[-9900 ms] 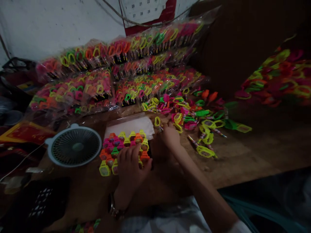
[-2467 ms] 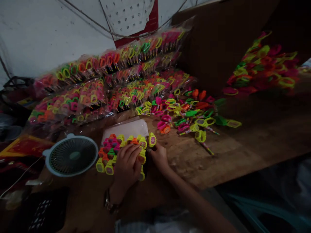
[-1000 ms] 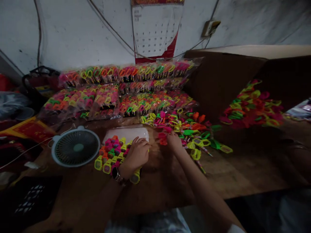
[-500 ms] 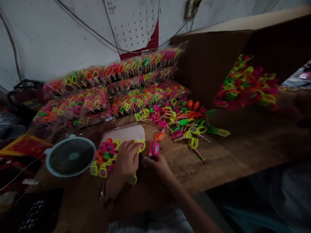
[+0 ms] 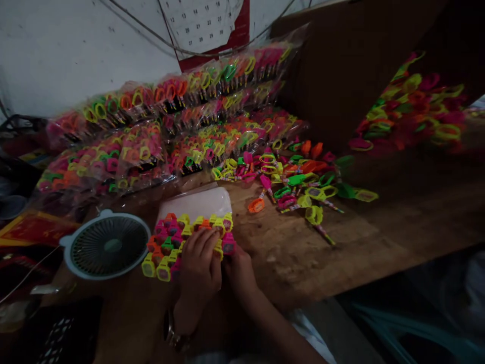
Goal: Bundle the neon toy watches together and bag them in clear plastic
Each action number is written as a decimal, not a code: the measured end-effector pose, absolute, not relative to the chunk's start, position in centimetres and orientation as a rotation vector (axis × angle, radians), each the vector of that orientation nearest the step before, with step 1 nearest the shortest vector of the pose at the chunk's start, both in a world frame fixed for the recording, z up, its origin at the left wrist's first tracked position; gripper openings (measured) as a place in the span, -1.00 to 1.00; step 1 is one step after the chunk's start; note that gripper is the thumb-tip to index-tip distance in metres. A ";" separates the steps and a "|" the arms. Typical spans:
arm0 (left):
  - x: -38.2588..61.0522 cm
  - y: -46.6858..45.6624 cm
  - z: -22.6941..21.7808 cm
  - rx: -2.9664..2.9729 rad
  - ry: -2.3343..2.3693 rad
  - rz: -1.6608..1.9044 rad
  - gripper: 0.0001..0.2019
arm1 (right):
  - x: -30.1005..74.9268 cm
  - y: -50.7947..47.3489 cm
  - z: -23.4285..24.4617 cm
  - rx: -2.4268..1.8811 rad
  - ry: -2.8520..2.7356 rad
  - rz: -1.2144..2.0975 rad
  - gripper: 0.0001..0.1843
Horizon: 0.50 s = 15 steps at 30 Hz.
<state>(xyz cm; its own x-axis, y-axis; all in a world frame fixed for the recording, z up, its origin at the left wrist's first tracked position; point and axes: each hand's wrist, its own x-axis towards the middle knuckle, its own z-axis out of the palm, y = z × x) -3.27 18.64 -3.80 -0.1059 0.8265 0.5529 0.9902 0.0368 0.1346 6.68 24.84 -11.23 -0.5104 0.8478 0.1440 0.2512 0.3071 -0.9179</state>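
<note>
My left hand [image 5: 200, 258] lies over a block of neon toy watches [image 5: 166, 243], its fingers bent down onto them near the right end. The watches stand packed in rows, yellow, pink, orange and green. At that right end, my right hand [image 5: 241, 268] is closed on a pink toy watch [image 5: 228, 243], which touches the neighbouring yellow ones. Its fingertips and the lower part of this watch are hidden. Behind the block lies a stack of clear plastic bags [image 5: 200, 202].
Loose toy watches with striped sticks [image 5: 288, 187] are heaped beyond my right hand. Bagged toy watches [image 5: 212, 146] line the wall. A tilted cardboard box [image 5: 329, 81] spills more onto the wooden table [image 5: 288, 263]. A round fan [image 5: 109, 245] sits at left.
My right hand has brought the pink toy watch left, from beside the block to its right end. My left hand stays on the block. The view has tipped downward.
</note>
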 end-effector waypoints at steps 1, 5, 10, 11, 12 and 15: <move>-3.2 18.7 -3.8 -1.828 -2.020 -0.705 -0.50 | 6.4 24.7 -11.2 -0.994 -1.955 1.179 -0.72; -2.9 19.3 -3.5 -1.857 -2.033 -0.641 -0.44 | 5.9 24.0 -11.3 -1.016 -1.974 1.158 -0.67; -2.5 20.1 -2.5 -1.890 -2.088 -0.515 -0.43 | 6.4 23.3 -11.6 -0.943 -1.944 1.214 -0.63; -2.5 20.2 -2.3 -1.888 -2.115 -0.489 -0.43 | 6.7 23.6 -11.4 -0.887 -1.943 1.238 -0.63; -2.5 20.2 -2.1 -1.893 -2.137 -0.464 -0.43 | 7.3 24.1 -11.2 -0.834 -1.940 1.265 -0.63; -2.4 20.4 -1.4 -1.916 -2.172 -0.418 -0.47 | 9.2 27.4 -10.2 -0.859 -1.909 1.303 -0.62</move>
